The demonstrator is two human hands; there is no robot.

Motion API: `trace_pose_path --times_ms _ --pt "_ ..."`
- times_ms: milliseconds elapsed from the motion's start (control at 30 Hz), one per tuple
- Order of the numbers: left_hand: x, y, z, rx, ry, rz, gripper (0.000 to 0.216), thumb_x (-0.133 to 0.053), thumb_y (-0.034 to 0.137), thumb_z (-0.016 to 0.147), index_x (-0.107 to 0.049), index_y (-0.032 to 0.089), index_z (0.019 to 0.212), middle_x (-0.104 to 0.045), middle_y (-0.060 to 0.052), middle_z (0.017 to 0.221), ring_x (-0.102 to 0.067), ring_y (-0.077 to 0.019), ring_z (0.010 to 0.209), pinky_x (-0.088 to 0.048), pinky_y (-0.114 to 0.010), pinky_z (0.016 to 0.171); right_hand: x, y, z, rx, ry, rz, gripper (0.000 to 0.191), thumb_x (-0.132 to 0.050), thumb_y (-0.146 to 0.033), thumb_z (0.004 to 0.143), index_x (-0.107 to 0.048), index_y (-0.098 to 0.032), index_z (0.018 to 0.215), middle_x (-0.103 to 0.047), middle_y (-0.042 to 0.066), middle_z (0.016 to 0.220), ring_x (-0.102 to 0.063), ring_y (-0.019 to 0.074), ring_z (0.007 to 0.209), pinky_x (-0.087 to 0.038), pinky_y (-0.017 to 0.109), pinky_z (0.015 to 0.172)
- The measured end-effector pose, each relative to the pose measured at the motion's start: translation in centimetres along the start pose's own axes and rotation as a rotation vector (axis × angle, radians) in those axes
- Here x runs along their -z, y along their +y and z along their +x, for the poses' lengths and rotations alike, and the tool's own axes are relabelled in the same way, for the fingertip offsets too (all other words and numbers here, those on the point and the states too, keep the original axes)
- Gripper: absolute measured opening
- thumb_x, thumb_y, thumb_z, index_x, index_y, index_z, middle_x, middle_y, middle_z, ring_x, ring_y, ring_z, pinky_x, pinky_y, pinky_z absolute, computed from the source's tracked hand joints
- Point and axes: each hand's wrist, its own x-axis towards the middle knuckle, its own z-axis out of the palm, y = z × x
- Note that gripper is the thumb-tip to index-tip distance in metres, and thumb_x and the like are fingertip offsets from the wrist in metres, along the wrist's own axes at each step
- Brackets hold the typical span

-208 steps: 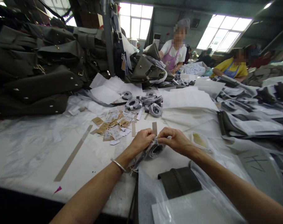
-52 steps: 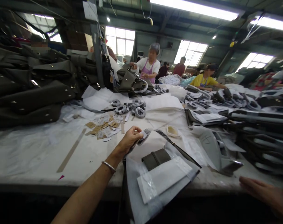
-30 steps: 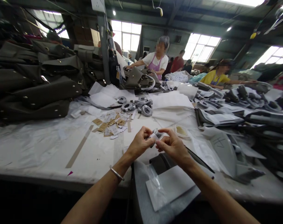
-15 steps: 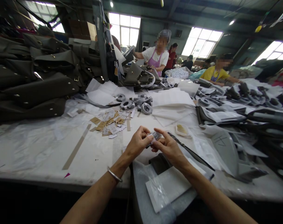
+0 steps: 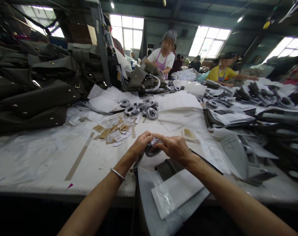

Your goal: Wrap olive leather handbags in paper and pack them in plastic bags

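My left hand (image 5: 138, 147) and my right hand (image 5: 175, 149) meet over the white table (image 5: 41, 160), both closed on a small coiled strap in clear plastic wrap (image 5: 152, 150). A silver bangle sits on my left wrist. Just below my hands lies a dark olive bag (image 5: 166, 168), partly covered by a white foam sheet and a clear plastic bag (image 5: 175, 193) at the table's near edge. A dark strap (image 5: 205, 161) runs out to the right from under my right hand.
Paper tags and brown labels (image 5: 116, 129) lie scattered ahead. More wrapped strap coils (image 5: 141, 109) sit beyond them. Dark olive bags (image 5: 36, 85) are stacked at left, wrapped bags (image 5: 274, 121) at right. Two people work at the far side (image 5: 163, 57) (image 5: 224, 70).
My right hand came back from the lower right and joined the left. Together they rolled the loose wrapped strap into a tight coil and lowered it toward the table.
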Motion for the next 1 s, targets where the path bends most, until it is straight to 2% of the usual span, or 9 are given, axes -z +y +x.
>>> trace_pose_path --times_ms 200,367,500,567,633,700,767,867,1000 --pt "3.4 -1.9 3.0 -0.025 0.260 0.225 0.048 -0.033 0.064 0.089 -0.051 0.019 0.093 -0.062 -0.007 0.090 -0.061 -0.0210 0.084 -0.048 -0.035 0.079 2.7 0.6 1.4 -0.150 0.102 0.062 0.053 -0.069 -0.031 0.086 -0.055 -0.023 0.137 -0.074 0.001 0.079 -0.067 0.0173 0.064 -0.042 0.025 0.058" --pt "5.6 -2.8 2.5 -0.067 0.355 0.473 0.039 -0.042 0.054 0.088 -0.054 0.019 0.096 -0.063 -0.008 0.097 -0.059 -0.0242 0.096 -0.046 -0.039 0.089 6.6 2.1 -4.0 -0.479 0.147 0.515 0.036 -0.064 -0.045 0.085 -0.069 -0.019 0.110 -0.066 -0.001 0.062 -0.058 0.0131 0.048 -0.044 0.023 0.049" --pt "5.3 -3.4 1.8 -0.059 0.303 0.645 0.037 -0.048 0.045 0.087 -0.056 0.016 0.107 -0.063 -0.012 0.114 -0.059 -0.0246 0.109 -0.045 -0.037 0.095 6.7 2.6 -12.2 -0.890 -0.141 0.839 0.050 -0.066 -0.067 0.074 -0.062 -0.018 0.069 -0.058 -0.001 0.047 -0.047 0.0090 0.032 -0.030 0.019 0.034" --pt "4.9 -3.7 1.9 -0.042 0.267 0.737 0.039 -0.052 0.043 0.085 -0.057 0.015 0.112 -0.062 -0.014 0.121 -0.058 -0.0254 0.115 -0.043 -0.037 0.098 5.3 2.0 -16.6 -1.046 -0.361 0.970 0.056 -0.063 -0.073 0.073 -0.057 -0.018 0.064 -0.056 0.000 0.042 -0.045 0.0081 0.029 -0.023 0.017 0.032" --pt "4.4 -3.7 2.1 -0.014 0.226 0.828 0.043 -0.056 0.042 0.084 -0.057 0.015 0.116 -0.063 -0.014 0.123 -0.058 -0.0258 0.115 -0.043 -0.036 0.097 3.6 0.7 -20.2 -1.202 -0.491 1.110 0.058 -0.063 -0.076 0.071 -0.059 -0.017 0.073 -0.060 0.001 0.046 -0.051 0.0108 0.031 -0.026 0.016 0.031" --pt "3.8 -3.5 2.3 0.023 0.190 0.919 0.045 -0.059 0.042 0.083 -0.057 0.016 0.120 -0.066 -0.013 0.118 -0.062 -0.0263 0.109 -0.046 -0.035 0.092 2.3 -1.0 -22.3 -1.334 -0.435 1.258 0.064 -0.066 -0.076 0.069 -0.063 -0.017 0.093 -0.070 0.007 0.067 -0.065 0.0169 0.049 -0.042 0.020 0.038" --pt "3.1 -3.1 2.4 0.054 0.168 1.011 0.046 -0.059 0.042 0.083 -0.057 0.017 0.121 -0.069 -0.013 0.111 -0.065 -0.0275 0.102 -0.047 -0.035 0.086 1.7 -2.6 -22.6 -1.419 -0.307 1.481 0.078 -0.071 -0.076 0.064 -0.059 -0.017 0.114 -0.073 0.014 0.093 -0.073 0.0244 0.076 -0.057 0.030 0.059" --pt "2.0 -2.7 2.3 0.053 0.155 1.141 0.046 -0.059 0.041 0.084 -0.055 0.018 0.124 -0.067 -0.014 0.117 -0.062 -0.0296 0.108 -0.045 -0.037 0.090 1.9 -4.3 -20.8 -1.439 -0.175 1.879 0.096 -0.079 -0.073 0.057 -0.053 -0.015 0.129 -0.068 0.019 0.116 -0.068 0.0306 0.105 -0.053 0.043 0.092" --pt "0.7 -2.5 1.8 0.021 0.137 1.254 0.047 -0.053 0.036 0.089 -0.049 0.016 0.131 -0.059 -0.015 0.130 -0.055 -0.0286 0.122 -0.041 -0.036 0.099 2.0 -5.3 -18.2 -1.418 -0.024 2.100 0.083 -0.082 -0.064 0.061 -0.060 -0.012 0.122 -0.069 0.018 0.114 -0.065 0.0287 0.110 -0.048 0.039 0.098"
